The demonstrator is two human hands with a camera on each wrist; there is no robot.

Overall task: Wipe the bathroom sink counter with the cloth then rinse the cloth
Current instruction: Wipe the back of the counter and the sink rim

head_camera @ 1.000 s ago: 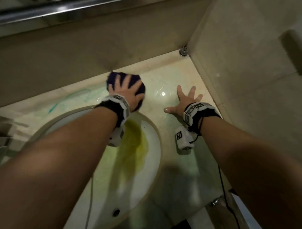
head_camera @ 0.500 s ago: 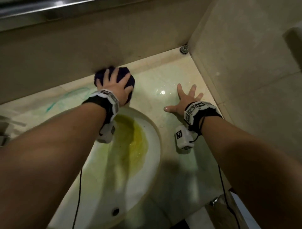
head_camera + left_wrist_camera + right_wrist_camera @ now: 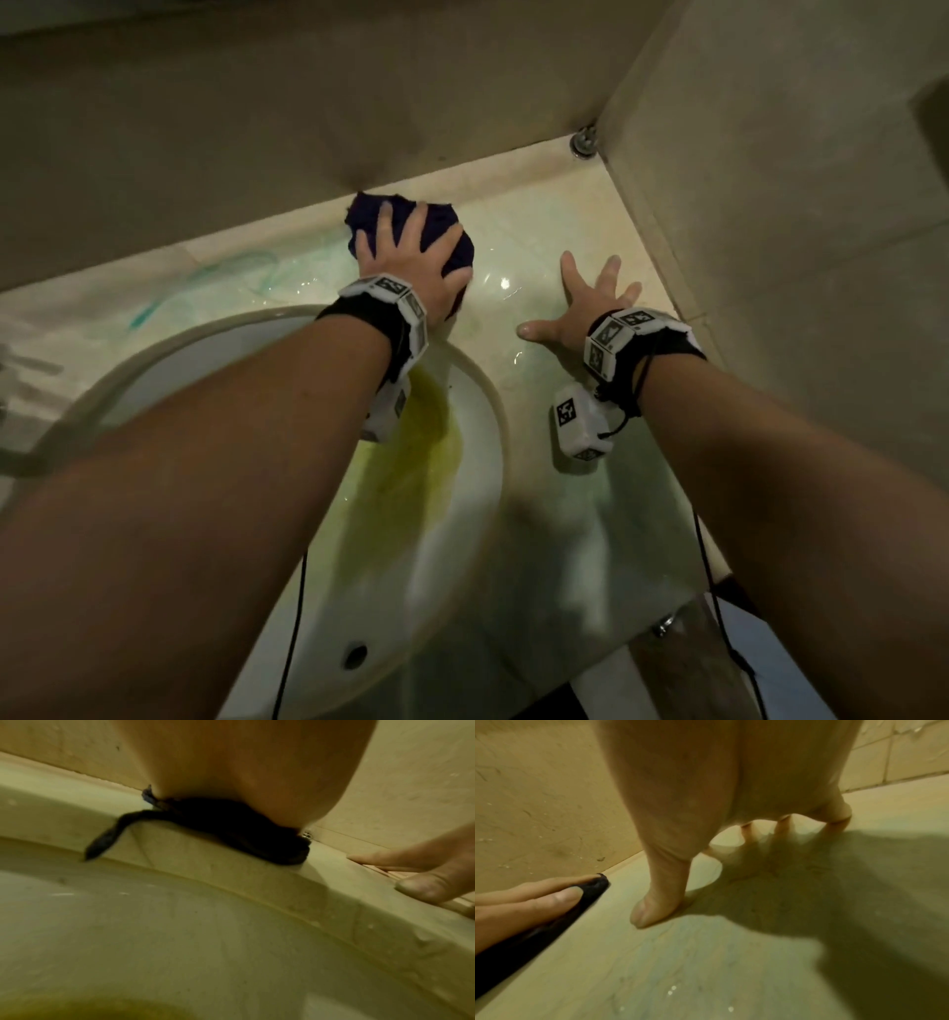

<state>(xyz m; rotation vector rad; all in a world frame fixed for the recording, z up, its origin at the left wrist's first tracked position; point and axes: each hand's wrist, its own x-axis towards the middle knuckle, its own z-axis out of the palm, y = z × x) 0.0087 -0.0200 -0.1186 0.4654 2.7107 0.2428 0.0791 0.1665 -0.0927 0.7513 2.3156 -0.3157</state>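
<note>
Dark purple cloth (image 3: pixel 441 231) sits bunched on the wet counter (image 3: pixel 539 246), upper middle of the head view, right against the back wall and just beyond the sink (image 3: pixel 477 462) rim. Left hand (image 3: pixel 411 262) flat on top of it, fingers straight and spread, pressing down. One cloth tail droops over the rim in the left wrist view. Right hand (image 3: pixel 585 308), centre right, is planted on bare counter, fingers splayed, apart from the cloth. Yellow-green stain in the basin.
</note>
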